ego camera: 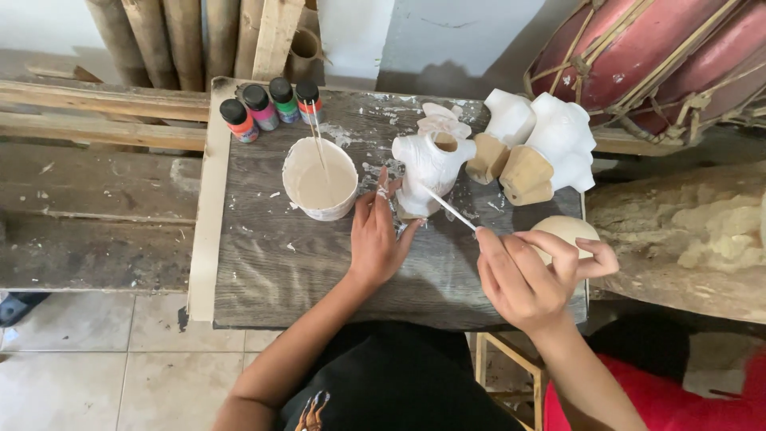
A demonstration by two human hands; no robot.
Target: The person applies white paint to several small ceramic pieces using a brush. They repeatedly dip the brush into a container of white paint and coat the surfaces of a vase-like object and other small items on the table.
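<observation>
Near the surface's (319,271) back edge, toward the right: white-coated wooden figure (429,164) upright, steadied at its lower left by left hand (377,239), fingers (383,195) spread and lying against the base rather than wrapped round it. Right hand (531,275) just off the surface's right edge, fingers pinched together on thin white brush (451,209), tip resting on the figure's lower front.

Close behind and right of it: two more carved pieces (538,148), white on top, bare wood below, crowded against the figure. Left of it: round white bowl of pale paint (321,179) with stick (319,144) leaning inside. At the back left corner: row of four small paint bottles (271,108). Beside the right hand, at the right edge: pale rounded wooden piece (570,231), partly hidden.

Likely trouble:
- Wet coat smudged by the left fingers, already smeared with white.
- Figure tipped by a firm stroke, given only a light brace on one side; knock-on into the crowded pieces behind.
- Left wrist or forearm catching the bowl's rim on a reach, spilling paint across the boards.
- Rounded piece nudged off the right edge by the right hand's heel.
</observation>
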